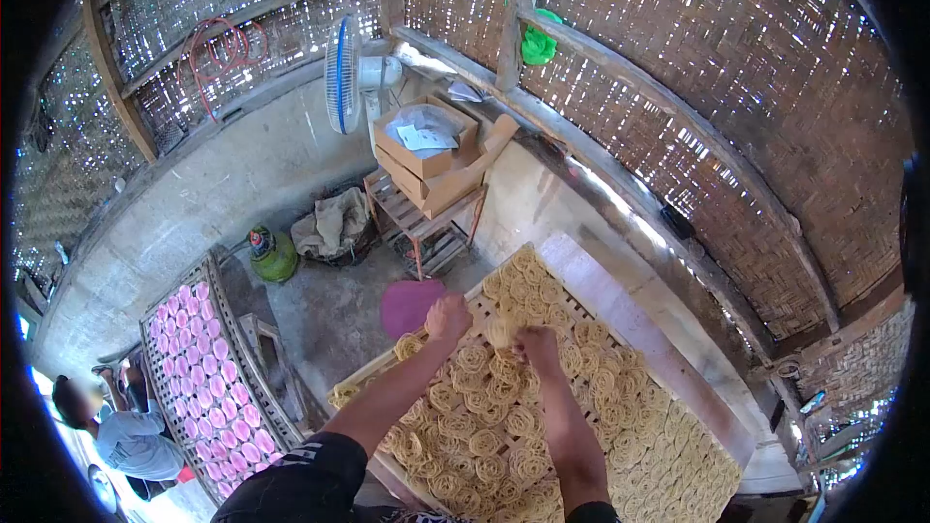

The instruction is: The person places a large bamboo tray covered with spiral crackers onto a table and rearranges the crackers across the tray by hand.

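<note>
Black-sleeved arms point(383, 402) are spanning yellow coils point(475, 358) on a slatted tray point(573, 306) edging grey floor point(334, 308); your hands point(449, 320) are curling, hold unclear.

Fan point(342, 77), open cardboard box point(399, 156), probably a gas cylinder point(275, 260)

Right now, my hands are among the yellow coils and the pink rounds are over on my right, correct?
Not quite: the pink rounds are over on your left, as the head view shows. The rest is right: your left hand and right hand are among the yellow coils.
</note>
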`<state>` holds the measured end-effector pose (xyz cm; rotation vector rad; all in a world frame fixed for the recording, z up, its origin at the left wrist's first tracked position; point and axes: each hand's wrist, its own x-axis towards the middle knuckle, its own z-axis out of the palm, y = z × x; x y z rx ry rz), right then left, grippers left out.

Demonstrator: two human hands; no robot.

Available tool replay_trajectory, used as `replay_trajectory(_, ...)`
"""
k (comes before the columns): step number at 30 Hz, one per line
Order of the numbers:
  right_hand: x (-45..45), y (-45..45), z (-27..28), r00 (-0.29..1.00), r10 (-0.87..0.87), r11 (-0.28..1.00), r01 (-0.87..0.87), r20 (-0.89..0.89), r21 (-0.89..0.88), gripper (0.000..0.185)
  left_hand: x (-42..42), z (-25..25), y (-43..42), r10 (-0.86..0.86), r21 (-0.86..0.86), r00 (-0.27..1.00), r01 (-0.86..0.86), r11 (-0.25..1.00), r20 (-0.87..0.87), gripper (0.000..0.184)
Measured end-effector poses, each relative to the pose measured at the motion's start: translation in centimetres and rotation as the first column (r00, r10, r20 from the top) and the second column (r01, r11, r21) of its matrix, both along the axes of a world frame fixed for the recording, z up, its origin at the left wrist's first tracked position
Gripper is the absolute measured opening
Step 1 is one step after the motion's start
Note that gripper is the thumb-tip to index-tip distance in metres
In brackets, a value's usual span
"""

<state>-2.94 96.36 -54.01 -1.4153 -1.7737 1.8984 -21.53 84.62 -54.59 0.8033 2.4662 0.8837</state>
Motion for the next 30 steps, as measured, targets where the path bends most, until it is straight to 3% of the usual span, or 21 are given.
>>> replay_trajectory(1, 0.4, 0.0, -0.5, 0.993, 0.072, 0.96, -0.094, 0.09, 0.263, 0.027, 0.3, 0.3, -0.2, -0.029, 0.103, 0.996, 0.038, 0.994, -0.089, 0.013)
replay_trajectory(3, 1.2, -0.7, -2.0, 0.941, 0.126, 0.675, -0.313, 0.313, 0.668, 0.027, 1.7, 0.2, -1.8, -0.067, 0.279, 0.962, 0.143, 0.95, -0.263, 0.01)
replay_trajectory(6, 0.8, -1.4, -2.1, 0.942, 0.023, 0.556, -0.291, 0.336, 0.779, 0.027, 3.0, 0.4, -3.1, -0.011, 0.441, 0.881, 0.247, 0.863, -0.472, 0.01)
replay_trajectory(9, 0.1, -1.7, -1.9, 0.964, 0.065, 0.564, -0.248, 0.257, 0.788, 0.023, 2.8, -1.0, -4.8, -0.258, 0.18, 0.656, 0.522, 0.834, -0.709, 0.013)
replay_trajectory(12, -0.3, -1.5, -2.3, 0.961, 0.051, 0.543, -0.255, 0.272, 0.8, 0.025, 1.2, -2.2, -6.5, -0.248, 0.264, 0.684, 0.552, 0.791, -0.686, 0.02)
replay_trajectory(15, -1.5, -1.2, -2.4, 0.956, 0.026, 0.513, -0.264, 0.292, 0.817, 0.029, -0.2, -2.5, -6.9, -0.253, 0.013, 0.721, 0.342, 0.94, -0.645, 0.029)
replay_trajectory(19, -4.6, -0.2, -2.6, 0.921, -0.052, 0.319, -0.351, 0.387, 0.88, 0.038, -1.9, -3.5, -6.3, -0.372, -0.06, 0.732, 0.415, 0.908, -0.57, 0.029)
replay_trajectory(24, -6.6, 0.7, -1.8, 0.881, -0.032, 0.312, -0.44, 0.472, 0.842, 0.045, -2.8, -0.9, -5.0, -0.426, -0.088, 0.772, 0.44, 0.894, -0.472, 0.019)
replay_trajectory(27, -6.6, 2.2, -1.3, 0.84, 0.071, 0.425, -0.513, 0.537, 0.746, 0.044, -4.4, 1.3, -4.4, -0.462, 0.096, 0.859, 0.49, 0.866, -0.22, 0.016)
replay_trajectory(28, -6.1, 2.8, -1.1, 0.887, 0.002, 0.542, -0.389, 0.462, 0.745, 0.041, -4.8, 1.8, -4.2, -0.467, 0.184, 0.865, 0.496, 0.848, -0.184, 0.015)
replay_trajectory(30, -5.1, 3.7, -0.6, 0.932, -0.17, 0.72, -0.104, 0.319, 0.686, 0.035, -5.4, 2.8, -4.1, -0.416, 0.418, 0.867, 0.498, 0.76, -0.275, 0.013)
